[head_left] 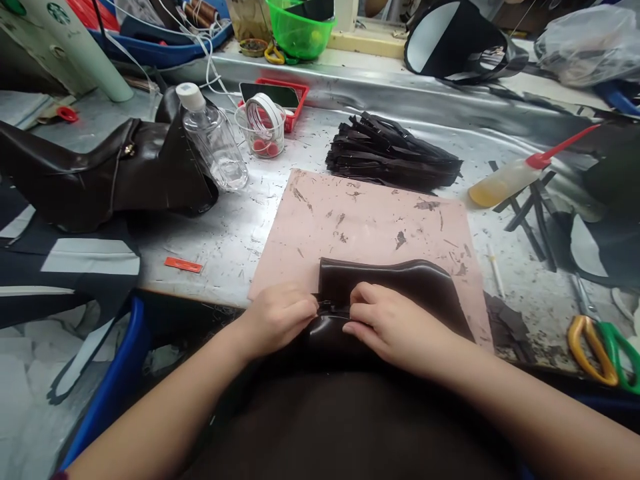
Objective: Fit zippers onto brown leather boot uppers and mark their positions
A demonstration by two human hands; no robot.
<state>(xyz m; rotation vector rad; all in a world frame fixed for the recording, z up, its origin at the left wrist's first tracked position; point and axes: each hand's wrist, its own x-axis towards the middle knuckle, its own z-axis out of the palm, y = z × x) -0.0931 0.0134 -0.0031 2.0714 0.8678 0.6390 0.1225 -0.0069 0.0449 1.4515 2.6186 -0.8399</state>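
Observation:
A glossy dark brown leather boot upper (400, 275) lies partly on a pink board (360, 220), its near part hanging over the bench edge by my body. My left hand (280, 317) is closed, thumb and fingertips pinching the leather at its left side, where a thin dark strap shows. My right hand (383, 323) is also closed, its curled fingers gripping the leather just to the right. Between the two hands is a small dark fitting, too small to make out.
A finished-looking brown boot (140, 167) lies left beside a clear bottle (215, 143). Dark leather strips (390, 153) are piled behind the board. At right are a glue bottle (515, 177) with a red nozzle and scissors (595, 347). A blue bin (113, 373) stands front left.

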